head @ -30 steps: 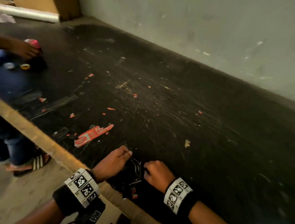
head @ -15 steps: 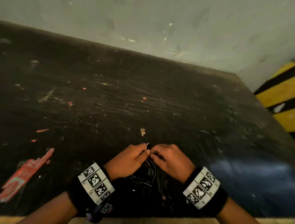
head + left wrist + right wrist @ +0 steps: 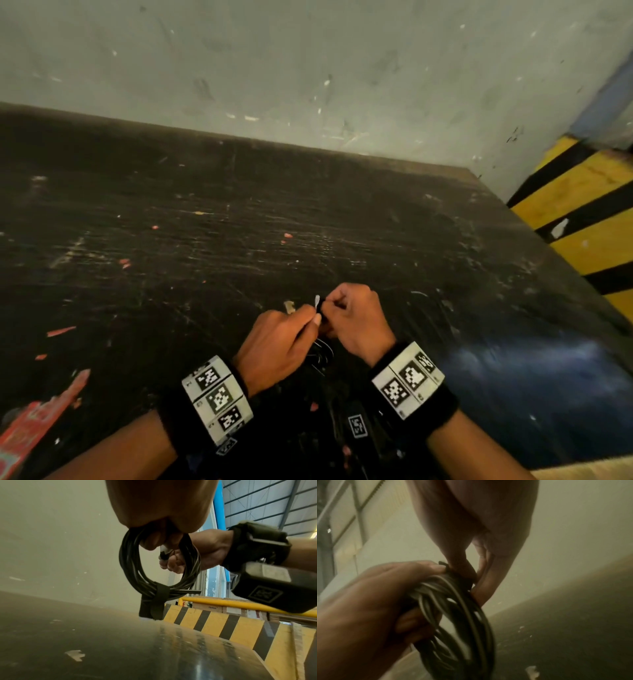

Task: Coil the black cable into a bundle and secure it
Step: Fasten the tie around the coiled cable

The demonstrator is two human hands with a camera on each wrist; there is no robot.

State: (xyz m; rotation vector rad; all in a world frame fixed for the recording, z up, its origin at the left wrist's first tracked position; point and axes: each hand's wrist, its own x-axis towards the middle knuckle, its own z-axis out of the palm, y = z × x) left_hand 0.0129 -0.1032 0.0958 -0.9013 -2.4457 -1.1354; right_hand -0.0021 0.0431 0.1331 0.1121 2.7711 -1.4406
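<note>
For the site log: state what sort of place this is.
Probably a warehouse or factory: yellow-and-black barrier, yellow rail, high metal roof, scratched black workbench.

No words, brand names or numbers can be read in any view; the wristbands (image 3: 219, 399) carry black-and-white square code patterns, not letters; the camera box (image 3: 267, 588) under the right wrist bears a small square emblem too blurred to make out; the red wrapper (image 3: 30, 428) on the table (image 3: 239, 222) has pale print, illegible; a box beyond the yellow rail (image 3: 240, 604) shows faint unreadable lettering.
</note>
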